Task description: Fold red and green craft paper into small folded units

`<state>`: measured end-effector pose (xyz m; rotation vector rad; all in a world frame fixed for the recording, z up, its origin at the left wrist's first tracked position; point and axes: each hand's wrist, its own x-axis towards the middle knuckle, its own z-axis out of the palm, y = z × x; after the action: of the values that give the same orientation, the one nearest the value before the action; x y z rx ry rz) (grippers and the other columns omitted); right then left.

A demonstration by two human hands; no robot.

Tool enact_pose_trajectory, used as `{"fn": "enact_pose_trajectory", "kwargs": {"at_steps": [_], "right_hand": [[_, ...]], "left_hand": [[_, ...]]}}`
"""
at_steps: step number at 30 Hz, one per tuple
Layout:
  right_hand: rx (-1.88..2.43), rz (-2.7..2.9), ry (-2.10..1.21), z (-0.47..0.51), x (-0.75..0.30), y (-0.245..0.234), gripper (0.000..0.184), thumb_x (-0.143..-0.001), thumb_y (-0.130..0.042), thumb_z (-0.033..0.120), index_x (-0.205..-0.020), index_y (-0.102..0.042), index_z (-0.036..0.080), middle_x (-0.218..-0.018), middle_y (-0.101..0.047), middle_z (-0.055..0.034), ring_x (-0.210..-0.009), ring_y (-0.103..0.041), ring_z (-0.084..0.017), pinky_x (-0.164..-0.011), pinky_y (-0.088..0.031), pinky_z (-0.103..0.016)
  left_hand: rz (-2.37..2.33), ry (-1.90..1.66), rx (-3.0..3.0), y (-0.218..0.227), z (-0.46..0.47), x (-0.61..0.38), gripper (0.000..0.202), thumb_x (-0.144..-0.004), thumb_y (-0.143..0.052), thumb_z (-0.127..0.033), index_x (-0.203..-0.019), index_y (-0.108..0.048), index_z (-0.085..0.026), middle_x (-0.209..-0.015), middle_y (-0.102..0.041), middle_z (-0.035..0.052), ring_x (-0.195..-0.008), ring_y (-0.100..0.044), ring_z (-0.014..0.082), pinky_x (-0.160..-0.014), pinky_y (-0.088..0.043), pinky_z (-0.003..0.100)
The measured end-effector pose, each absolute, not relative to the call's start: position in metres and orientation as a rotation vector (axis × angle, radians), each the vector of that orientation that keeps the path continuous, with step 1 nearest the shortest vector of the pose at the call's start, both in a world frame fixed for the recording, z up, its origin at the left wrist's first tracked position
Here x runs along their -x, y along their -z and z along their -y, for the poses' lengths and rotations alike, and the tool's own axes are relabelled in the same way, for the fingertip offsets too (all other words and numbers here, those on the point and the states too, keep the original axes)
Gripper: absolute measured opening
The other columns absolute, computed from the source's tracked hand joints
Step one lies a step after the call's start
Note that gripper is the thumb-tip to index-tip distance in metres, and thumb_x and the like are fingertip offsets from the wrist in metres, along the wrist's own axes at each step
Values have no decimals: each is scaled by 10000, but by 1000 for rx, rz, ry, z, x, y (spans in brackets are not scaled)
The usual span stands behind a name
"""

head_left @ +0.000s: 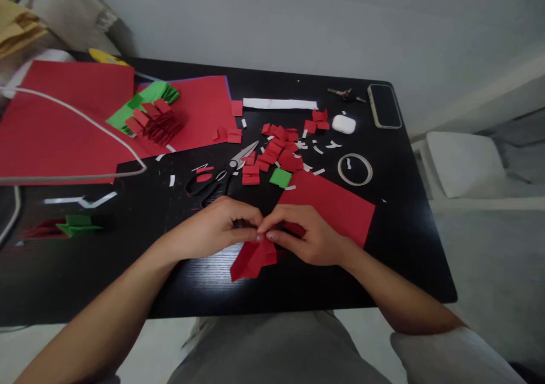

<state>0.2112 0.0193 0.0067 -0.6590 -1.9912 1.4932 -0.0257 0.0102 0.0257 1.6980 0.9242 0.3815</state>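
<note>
My left hand (221, 228) and my right hand (309, 233) meet near the front of the black table, fingertips pinched together on a folded piece of red paper (251, 259). Its creased lower part hangs toward me; the top edge is hidden under my fingers. Beneath my right hand lies a flat red paper sheet (336, 205). Black-handled scissors (232, 165) rest beyond my left hand, blades pointing away to the right. Past my fingertips are a heap of small folded red paper pieces (275, 148) and one folded green piece (281, 178).
At the left are large red sheets (80, 117), a green folded strip (145, 103) and a white cable (85, 114). A tape roll (370, 170), a white earphone case (344, 124), keys (347, 94) and a phone (384, 107) lie at the right. White scraps are scattered about.
</note>
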Motion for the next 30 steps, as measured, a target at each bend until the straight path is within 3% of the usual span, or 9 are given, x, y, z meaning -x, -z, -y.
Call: {"fn": "enact_pose_trajectory", "kwargs": {"at_steps": [5, 10, 30], "right_hand": [[678, 1765, -1701, -17, -212, -6, 244, -937, -723, 209, -1180, -723, 185, -908, -715, -27, -821, -690, -143, -769, -587, -279], [682, 1718, -1705, -16, -210, -6, 233, -879, -770, 188, -1110, -752, 164, -896, -705, -31, -810, -680, -145, -765, -579, -292], [697, 1732, -1677, -17, -212, -3, 187, -913, -725, 189, -1095, -768, 184, -924, -745, -48, -828, -704, -149, -753, -596, -288]], "left_hand": [[-902, -415, -1668, -24, -15, 32, 140, -972, -620, -210, -941, -750, -169, -812, -729, -4, -715, -626, 112, -664, -480, 189], [-864, -448, -1710, -23, -16, 34, 124, -987, -622, -196, -955, -739, -170, -923, -766, 39, -827, -695, 141, -756, -517, 218], [-954, -446, -1731, -30, -9, 27, 102, -951, -629, -155, -954, -731, -167, -914, -759, 28, -805, -694, 133, -729, -517, 221]]}}
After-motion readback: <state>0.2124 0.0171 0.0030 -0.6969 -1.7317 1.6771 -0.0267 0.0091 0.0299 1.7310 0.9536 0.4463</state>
